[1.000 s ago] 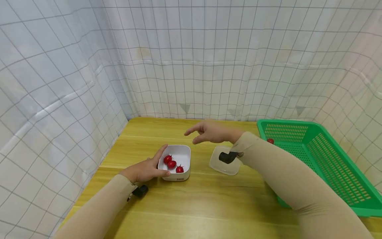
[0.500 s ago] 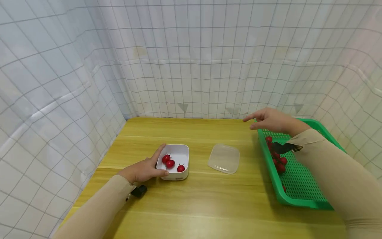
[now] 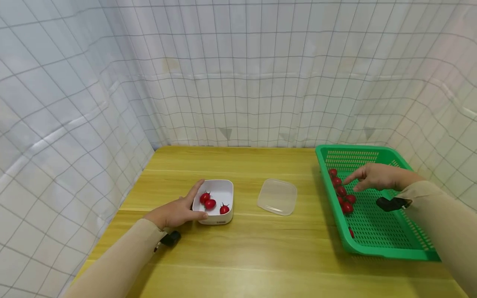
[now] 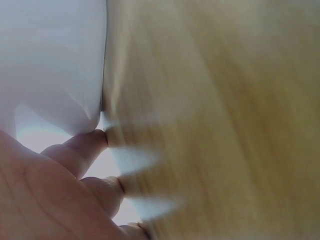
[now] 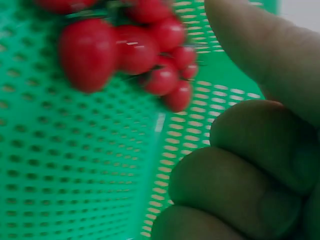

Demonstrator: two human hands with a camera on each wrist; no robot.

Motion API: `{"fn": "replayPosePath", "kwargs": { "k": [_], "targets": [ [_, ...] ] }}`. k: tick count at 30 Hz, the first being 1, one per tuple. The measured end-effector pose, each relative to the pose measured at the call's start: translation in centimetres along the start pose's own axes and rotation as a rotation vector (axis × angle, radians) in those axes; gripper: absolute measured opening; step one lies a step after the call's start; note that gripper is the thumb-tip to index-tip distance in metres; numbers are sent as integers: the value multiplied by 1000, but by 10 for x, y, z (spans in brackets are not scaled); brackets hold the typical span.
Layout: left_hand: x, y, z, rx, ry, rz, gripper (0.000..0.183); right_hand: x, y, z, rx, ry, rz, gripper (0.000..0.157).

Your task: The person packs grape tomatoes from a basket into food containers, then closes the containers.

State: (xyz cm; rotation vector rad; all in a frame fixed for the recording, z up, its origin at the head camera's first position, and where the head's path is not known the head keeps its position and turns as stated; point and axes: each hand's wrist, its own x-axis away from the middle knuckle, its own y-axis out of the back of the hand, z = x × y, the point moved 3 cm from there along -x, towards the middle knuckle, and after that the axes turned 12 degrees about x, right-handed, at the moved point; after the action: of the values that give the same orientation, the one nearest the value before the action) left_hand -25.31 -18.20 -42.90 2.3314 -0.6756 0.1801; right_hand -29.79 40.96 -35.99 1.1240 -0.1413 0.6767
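My left hand (image 3: pixel 175 213) rests against the left side of a white square box (image 3: pixel 225 191), thumb at the near rim and index finger along the far-left side. Inside the box lie a few small cherry tomatoes (image 3: pixel 210 204) with green stems on some. My right hand (image 3: pixel 380 177) is over the green basket (image 3: pixel 337 217), holding nothing, its index finger extended toward several cherry tomatoes (image 3: pixel 348 207) along the basket's left wall. In the right wrist view, the clustered tomatoes (image 5: pixel 89 55) lie apart from the loosely bent fingers (image 5: pixel 225 185).
A clear square lid (image 3: pixel 277 198) lies flat on the wooden table (image 3: pixel 238 252) between box and basket. White grid-patterned curtains (image 3: pixel 257 82) close off the back and sides. A black wrist camera (image 3: pixel 391 204) is strapped at the right sleeve.
My right hand has swung right from near the box, past the lid, and lowered over the basket. The left hand stays at the box. The view has shifted slightly.
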Motion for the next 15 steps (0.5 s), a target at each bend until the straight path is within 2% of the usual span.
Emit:
{"fn": "replayPosePath", "kwargs": {
  "k": [7,15],
  "targets": [
    [-1,2,0,-3,-13,0,111,1,-17,-12,-59,-19,69,48],
    [-1,1,1,25,-16,0,113,-1,-26,-24,-96,-28,84,50]
  ]
}}
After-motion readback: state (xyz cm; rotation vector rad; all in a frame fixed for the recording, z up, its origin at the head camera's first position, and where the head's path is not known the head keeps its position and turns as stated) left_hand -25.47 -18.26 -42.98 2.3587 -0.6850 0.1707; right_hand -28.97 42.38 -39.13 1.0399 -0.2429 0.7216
